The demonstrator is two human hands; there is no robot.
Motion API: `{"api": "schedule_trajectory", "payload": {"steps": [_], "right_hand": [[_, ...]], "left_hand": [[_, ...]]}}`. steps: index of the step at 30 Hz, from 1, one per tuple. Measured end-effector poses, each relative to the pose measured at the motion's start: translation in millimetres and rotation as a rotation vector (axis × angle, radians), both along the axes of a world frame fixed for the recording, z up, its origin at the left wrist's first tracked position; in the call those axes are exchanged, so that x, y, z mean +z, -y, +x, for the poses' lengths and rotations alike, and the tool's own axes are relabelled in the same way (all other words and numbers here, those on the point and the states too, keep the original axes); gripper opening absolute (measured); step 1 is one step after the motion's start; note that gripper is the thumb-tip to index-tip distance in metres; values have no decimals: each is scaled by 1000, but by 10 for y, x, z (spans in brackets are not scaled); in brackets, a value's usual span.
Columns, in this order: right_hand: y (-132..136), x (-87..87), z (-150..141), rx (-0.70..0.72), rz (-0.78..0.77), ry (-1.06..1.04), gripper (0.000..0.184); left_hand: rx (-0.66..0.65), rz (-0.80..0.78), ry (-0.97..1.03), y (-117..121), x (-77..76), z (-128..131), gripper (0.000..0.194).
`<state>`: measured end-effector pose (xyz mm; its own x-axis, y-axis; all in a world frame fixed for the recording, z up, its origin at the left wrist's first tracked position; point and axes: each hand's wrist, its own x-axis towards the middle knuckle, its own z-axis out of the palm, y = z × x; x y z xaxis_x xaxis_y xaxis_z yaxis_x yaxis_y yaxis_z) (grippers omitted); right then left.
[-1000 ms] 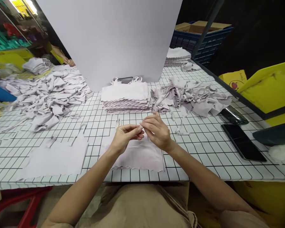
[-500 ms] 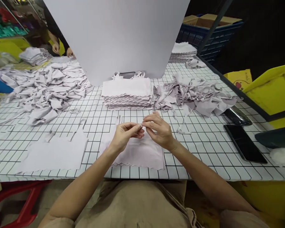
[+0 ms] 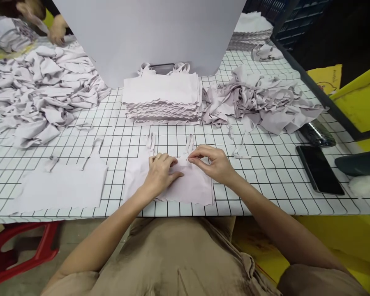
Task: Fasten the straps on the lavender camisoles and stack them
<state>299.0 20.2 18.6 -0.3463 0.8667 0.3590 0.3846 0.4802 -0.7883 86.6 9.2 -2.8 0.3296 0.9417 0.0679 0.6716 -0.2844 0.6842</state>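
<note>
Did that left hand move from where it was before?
Yes. Judged against the neat stack of cloth, the left hand moved down in the view, away from it.

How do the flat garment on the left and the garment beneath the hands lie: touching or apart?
Apart. The head view shows a strip of gridded tablecloth between the left garment and the other garment.

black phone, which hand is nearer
Right. The right hand is left of the phone; the left hand is farther left, resting on the pale garment.
</note>
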Motion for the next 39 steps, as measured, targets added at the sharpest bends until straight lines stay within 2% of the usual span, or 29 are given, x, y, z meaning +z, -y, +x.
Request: {"api": "schedule_trajectory", "payload": {"steps": [3, 8, 14, 23, 39], "right_hand": [[31, -120, -30, -5, -31, -14, 8], [50, -233, -83, 2, -48, -5, 10], [39, -335, -112, 39, -3, 52, 11], [35, -409, -130, 70, 26, 67, 12], [46, -413, -142, 69, 61, 44, 11]], "left_hand": [[-14, -30, -45, -7, -69, 8, 19], [-49, -11, 88, -13, -183, 43, 10], [-36, 44, 124, 10, -300, 71, 8], [-33, 55, 179, 5, -299, 77, 11], [-55, 120, 69, 12, -266, 79, 11]]}}
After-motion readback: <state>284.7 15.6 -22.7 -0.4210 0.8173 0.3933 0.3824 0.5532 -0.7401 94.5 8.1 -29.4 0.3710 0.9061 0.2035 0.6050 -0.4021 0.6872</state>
